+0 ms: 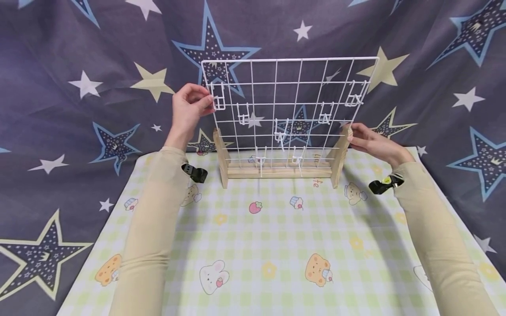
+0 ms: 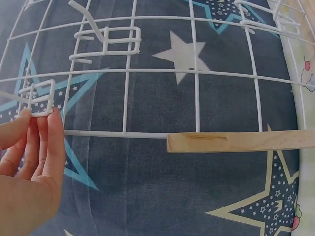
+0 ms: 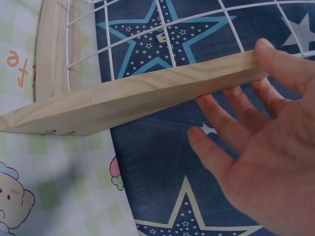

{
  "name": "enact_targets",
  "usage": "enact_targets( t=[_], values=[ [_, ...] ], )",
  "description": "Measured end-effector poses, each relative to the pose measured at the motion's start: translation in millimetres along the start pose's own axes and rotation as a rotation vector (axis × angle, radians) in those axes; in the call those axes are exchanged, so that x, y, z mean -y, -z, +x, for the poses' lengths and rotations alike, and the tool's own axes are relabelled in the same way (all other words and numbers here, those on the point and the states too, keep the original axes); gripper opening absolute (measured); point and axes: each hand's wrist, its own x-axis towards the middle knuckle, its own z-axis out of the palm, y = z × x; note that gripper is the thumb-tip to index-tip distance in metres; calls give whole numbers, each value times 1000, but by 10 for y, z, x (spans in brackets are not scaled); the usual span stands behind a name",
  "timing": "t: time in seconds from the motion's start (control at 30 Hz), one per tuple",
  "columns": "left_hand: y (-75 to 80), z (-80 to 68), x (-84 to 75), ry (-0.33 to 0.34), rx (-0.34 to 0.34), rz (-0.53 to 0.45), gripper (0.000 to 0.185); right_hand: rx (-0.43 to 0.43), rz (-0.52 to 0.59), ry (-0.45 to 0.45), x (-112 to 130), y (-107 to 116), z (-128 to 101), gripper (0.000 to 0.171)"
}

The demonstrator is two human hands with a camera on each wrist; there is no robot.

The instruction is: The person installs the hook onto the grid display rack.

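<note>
A white wire grid rack stands upright in a wooden stand. Several white wire hooks hang on its bars. My left hand is at the rack's upper left edge, where its thumb and fingertips pinch the lower end of a white wire hook. At the other side, my right hand holds the top end of the wooden side support. Its thumb lies on the support's edge and several fingertips touch the outer face, as the right wrist view shows.
Under the stand lies a tablecloth in green and white check with cartoon prints. A dark curtain with stars hangs close behind the rack. Each wrist wears a black camera mount.
</note>
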Motion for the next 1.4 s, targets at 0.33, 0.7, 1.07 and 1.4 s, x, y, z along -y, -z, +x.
enact_targets(
  t=[0.33, 0.7, 1.07, 1.4],
  values=[
    [-20, -37, 42, 16, 21, -21, 15, -8, 1, -12, 4, -34, -13, 47],
    [51, -58, 17, 12, -11, 52, 15, -36, -28, -15, 10, -98, 21, 57],
    [110, -66, 49, 25, 3, 74, 14, -106, 0, 67, -100, -152, 32, 54],
    [353, -216, 241, 4, -22, 342, 6, -134, -26, 125, -182, -173, -11, 60]
  ],
)
